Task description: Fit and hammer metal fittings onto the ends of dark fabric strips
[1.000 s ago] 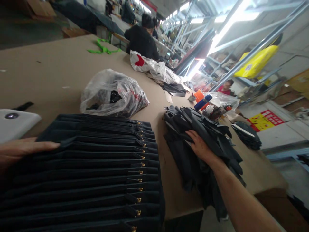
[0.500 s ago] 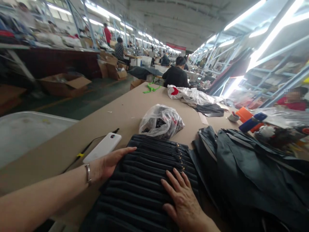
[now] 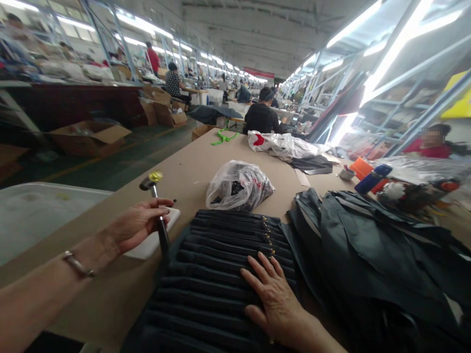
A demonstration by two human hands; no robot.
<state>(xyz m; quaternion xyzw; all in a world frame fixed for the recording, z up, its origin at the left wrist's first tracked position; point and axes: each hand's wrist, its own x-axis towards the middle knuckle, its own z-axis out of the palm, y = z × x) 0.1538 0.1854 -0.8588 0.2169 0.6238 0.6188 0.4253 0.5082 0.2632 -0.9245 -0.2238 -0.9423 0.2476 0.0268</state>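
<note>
Gripping the hammer [image 3: 163, 236] head up, the left hand [image 3: 142, 220] hovers beside the dark stack [image 3: 209, 279] on the table [image 3: 186, 164]; the right hand [image 3: 274, 296] lies spread over it. A hammer knock or uneven push could skew the stack.

A long, brightly lit workshop stretched away under a grey ceiling [image 3: 235, 41].
Rows of tube lights [image 3: 402, 44] ran down both sides toward a red banner [image 3: 259, 73], among pale-blue metal frames [image 3: 125, 44]. Window panes [image 3: 86, 34] showed at upper left. The dark green floor [image 3: 154, 147] bore a yellow line [image 3: 73, 167] and open cardboard boxes [image 3: 88, 138] near a dark-red-fronted bench [image 3: 88, 105]. A broad tan table [image 3: 180, 171] filled the foreground.
</note>
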